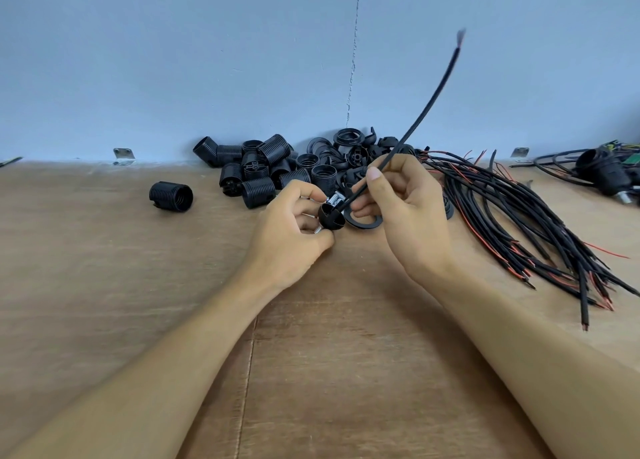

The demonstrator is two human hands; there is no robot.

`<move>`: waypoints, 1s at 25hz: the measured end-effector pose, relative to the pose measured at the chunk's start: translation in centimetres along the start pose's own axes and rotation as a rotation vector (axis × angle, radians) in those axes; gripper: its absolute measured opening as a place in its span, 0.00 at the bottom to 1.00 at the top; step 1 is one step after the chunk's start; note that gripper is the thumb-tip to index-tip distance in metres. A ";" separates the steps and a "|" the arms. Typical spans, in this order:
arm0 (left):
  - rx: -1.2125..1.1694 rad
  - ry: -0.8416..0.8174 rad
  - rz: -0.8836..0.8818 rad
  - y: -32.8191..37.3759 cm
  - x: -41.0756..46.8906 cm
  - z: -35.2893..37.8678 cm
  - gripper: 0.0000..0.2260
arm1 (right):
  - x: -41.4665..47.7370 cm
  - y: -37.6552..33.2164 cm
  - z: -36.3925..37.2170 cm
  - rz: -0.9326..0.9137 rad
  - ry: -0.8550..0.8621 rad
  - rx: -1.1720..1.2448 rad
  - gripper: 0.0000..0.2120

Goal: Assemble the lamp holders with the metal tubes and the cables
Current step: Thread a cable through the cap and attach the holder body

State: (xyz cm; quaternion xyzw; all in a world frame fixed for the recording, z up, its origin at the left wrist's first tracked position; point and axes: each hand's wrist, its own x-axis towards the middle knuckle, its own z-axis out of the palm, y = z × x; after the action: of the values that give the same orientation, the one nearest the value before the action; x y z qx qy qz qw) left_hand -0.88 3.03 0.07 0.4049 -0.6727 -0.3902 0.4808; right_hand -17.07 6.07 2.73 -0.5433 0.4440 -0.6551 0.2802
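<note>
The left hand (291, 230) curls its fingers and thumb round a black dome-shaped lamp holder cap (331, 217). A short shiny metal tube (335, 200) sticks out of the cap's far side. The right hand (408, 205) pinches 1 black cable (427, 110) between thumb and forefinger just above the tube. The cable's lower end meets the tube, and its free end rises up and to the right, blurred at the tip. A black ring (365, 220) sits just under the right hand's lower fingers; I cannot tell whether they hold it or it lies on the table (138, 302). Both hands are over the brown table, near the blue wall. Behind them lies a heap of black threaded lamp holder bodies (263, 171), with 1 stray body (170, 197) lying apart to the left. Right of the hands, a bundle of black and red cables (519, 223) fans across the table.
</note>
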 end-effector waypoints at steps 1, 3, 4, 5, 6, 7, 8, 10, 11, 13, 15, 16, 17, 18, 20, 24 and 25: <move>-0.017 0.008 -0.005 0.0 0.0 -0.1 0.20 | 0.1 0.1 0.0 0.019 -0.021 0.013 0.03; -0.043 0.012 -0.010 0.0 0.0 -0.1 0.19 | 0.1 0.4 0.1 0.043 -0.067 0.011 0.06; -0.033 0.011 -0.002 0.0 0.0 -0.1 0.19 | 0.1 0.5 0.1 0.041 -0.083 -0.017 0.06; -0.012 0.013 0.010 0.0 -0.1 -0.1 0.19 | 0.1 0.6 0.1 0.038 -0.092 -0.047 0.07; 0.007 0.019 0.022 0.0 -0.1 -0.1 0.19 | 0.1 0.6 0.1 0.037 -0.091 -0.062 0.07; 0.022 0.028 0.029 0.0 -0.1 0.0 0.19 | 0.1 0.7 0.1 0.045 -0.083 -0.060 0.06; 0.035 0.037 0.035 0.0 -0.1 0.0 0.19 | 0.2 0.7 0.0 0.061 -0.071 -0.046 0.06; 0.061 0.050 0.041 0.1 -0.1 0.0 0.19 | 0.4 0.7 -0.1 0.117 -0.047 -0.002 0.04; 0.079 0.055 0.042 0.1 -0.1 0.1 0.19 | 0.4 0.7 -0.1 0.143 -0.043 0.013 0.03; 0.118 0.055 0.063 0.3 -0.2 0.2 0.20 | 0.2 0.7 0.0 0.161 -0.048 0.013 0.05; 0.167 0.053 0.110 0.4 -0.3 0.2 0.19 | 0.1 0.6 0.3 0.153 -0.047 -0.017 0.07; 0.182 0.062 0.119 0.5 -0.4 0.3 0.17 | 0.0 0.6 0.4 0.150 -0.042 -0.036 0.07; 0.186 0.076 0.113 0.5 -0.3 0.3 0.17 | 0.0 0.5 0.5 0.156 -0.040 -0.041 0.07; 0.185 0.087 0.102 0.5 -0.4 0.3 0.17 | 0.0 0.4 0.5 0.168 -0.042 -0.026 0.06; 0.191 0.088 0.099 0.6 -0.4 0.3 0.18 | 0.0 0.2 0.4 0.203 -0.050 0.024 0.04; 0.159 0.071 0.134 0.9 -0.7 0.6 0.17 | 0.3 -0.1 0.7 0.273 0.035 0.082 0.12; 0.145 0.067 0.129 0.9 -0.7 0.6 0.17 | 0.4 -0.2 0.7 0.279 0.085 0.121 0.13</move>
State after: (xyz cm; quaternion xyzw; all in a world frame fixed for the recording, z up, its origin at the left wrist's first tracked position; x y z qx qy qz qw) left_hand -1.47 4.08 0.51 0.4073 -0.7074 -0.2953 0.4965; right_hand -16.48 5.61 3.11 -0.4304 0.4862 -0.6577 0.3818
